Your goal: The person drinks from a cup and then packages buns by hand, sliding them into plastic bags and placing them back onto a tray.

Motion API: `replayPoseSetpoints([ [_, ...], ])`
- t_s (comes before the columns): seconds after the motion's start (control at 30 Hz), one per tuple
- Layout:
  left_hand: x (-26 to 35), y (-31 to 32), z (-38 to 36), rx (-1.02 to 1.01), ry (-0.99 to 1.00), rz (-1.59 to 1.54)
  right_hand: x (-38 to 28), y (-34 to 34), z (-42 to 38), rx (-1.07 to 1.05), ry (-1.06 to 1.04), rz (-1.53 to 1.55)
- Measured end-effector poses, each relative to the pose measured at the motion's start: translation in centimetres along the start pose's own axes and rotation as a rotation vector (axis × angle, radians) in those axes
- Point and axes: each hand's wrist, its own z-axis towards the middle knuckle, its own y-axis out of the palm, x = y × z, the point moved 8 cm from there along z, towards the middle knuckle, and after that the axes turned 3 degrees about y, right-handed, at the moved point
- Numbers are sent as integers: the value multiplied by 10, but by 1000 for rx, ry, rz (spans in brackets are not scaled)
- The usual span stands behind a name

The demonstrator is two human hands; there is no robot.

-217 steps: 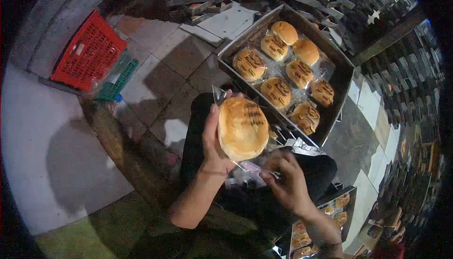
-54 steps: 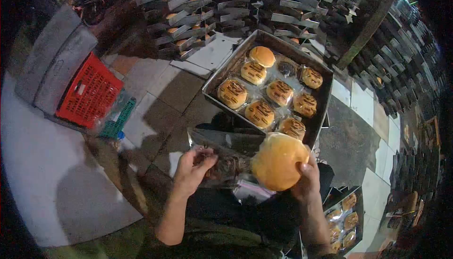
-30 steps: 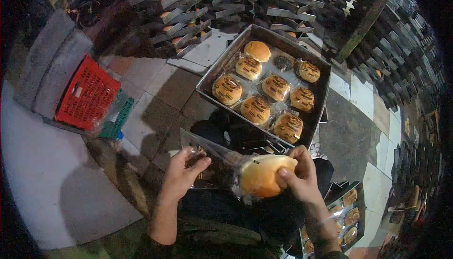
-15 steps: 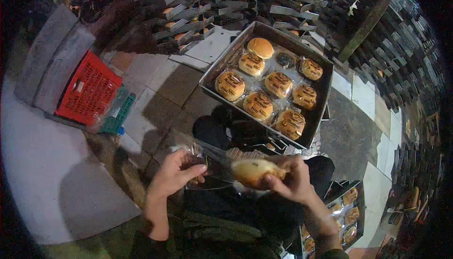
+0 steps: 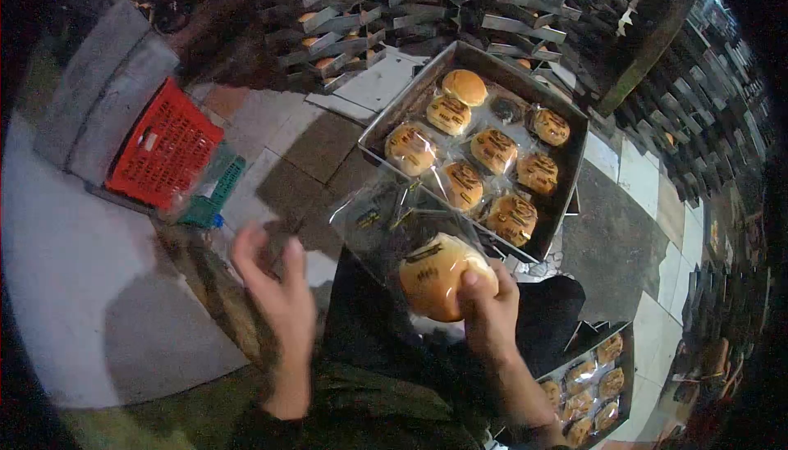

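Observation:
My right hand [image 5: 491, 310] grips a round bun [image 5: 435, 286] in a clear plastic bag with dark print, the thumb pressed on its right side. The bag's loose open-looking end [image 5: 365, 212] spreads up and left from the bun. My left hand [image 5: 283, 302] is lifted away to the left, slightly blurred, its fingers apart and nothing in it. Beyond the bun, a square metal tray [image 5: 576, 191] carries several bagged buns [image 5: 495, 150] with dark print. At its far corner lies a bun [image 5: 465, 87] with a plain top showing.
A second tray [image 5: 630, 368] of bagged buns stands at the lower right. On the left are a red plastic basket [image 5: 168, 142] and a green one [image 5: 220, 187]. Stacked metal trays [image 5: 525, 27] line the back and right. A slanted post [image 5: 648, 60] rises at the right.
My left hand has let go of the bag and moved left, opening. The bun in my right hand has turned and now sits in the bag, with the bag's end spread upward.

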Motion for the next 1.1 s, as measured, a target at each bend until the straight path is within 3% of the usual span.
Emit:
replayPoseSetpoints([
  [0.03, 1, -7, -20, 268, -65, -110, -8, 8, -3, 34, -125, -117],
  [0.07, -5, 22, -30, 86, -18, -225, -19, 24, -13, 26, -264, -262],
  [0.1, -12, 46, -34, -73, -105, -201, -21, 42, -26, -80, -310, -465],
  [0.13, -34, 70, -33, 36, -417, -665, -21, 68, -38, -297, -435, -463],
  [0.17, -40, 84, -24, -63, -592, -849, -22, 88, -53, -518, -562, -456],
  [0.23, -3, 108, -21, -461, -810, -1456, -18, 98, -67, -609, -763, -701],
  [0.3, 3, 117, -35, -522, -276, -1058, -21, 86, -64, -651, -812, -648],
  [0.33, 31, 110, -45, -694, -154, -933, -19, 70, -56, -592, -668, -528],
  [0.37, 16, 119, -65, -771, -194, -682, -14, 55, -48, -533, -527, -411],
  [0.4, 17, 119, -77, -867, -193, -858, -30, 56, -48, -529, -847, -462],
  [0.43, 41, 110, -75, -962, -193, -1033, -13, 46, -48, -505, -368, -212],
  [0.5, 26, 99, -39, -598, -445, -1351, -2, 59, -63, -770, -600, -427],
  [0.53, 56, 93, -14, -468, -381, -1360, 0, 73, -68, -771, -628, -347],
  [0.57, 53, 101, -21, -688, -287, -1371, 0, 77, -70, -768, -626, -348],
  [0.63, 43, 117, -38, -782, -207, -1257, -13, 76, -70, -681, -703, -355],
  [0.7, 42, 109, -47, -804, -198, -1258, 1, 58, -51, -582, -354, -391],
  [0.73, 40, 100, -37, -724, -229, -1365, -30, 66, -55, -562, -748, -328],
  [0.77, 38, 93, -23, -572, -245, -1504, -40, 74, -59, -561, -807, -513],
  [0.83, 36, 95, -6, -480, -135, -1650, -20, 98, -50, -668, -587, -668],
  [0.87, 19, 108, -21, -614, -268, -1427, -22, 100, -54, -523, -725, -851],
  [0.9, 10, 121, -32, -604, -293, -1543, -29, 97, -47, -466, -705, -917],
  [0.93, 11, 121, -29, -598, -293, -1552, -31, 100, -40, -472, -731, -972],
  [1.03, -11, 108, -16, -296, -531, -1505, -23, 110, -38, -553, -717, -1164],
  [1.1, -20, 112, -20, -311, -603, -1567, -16, 115, -31, -640, -683, -1300],
])
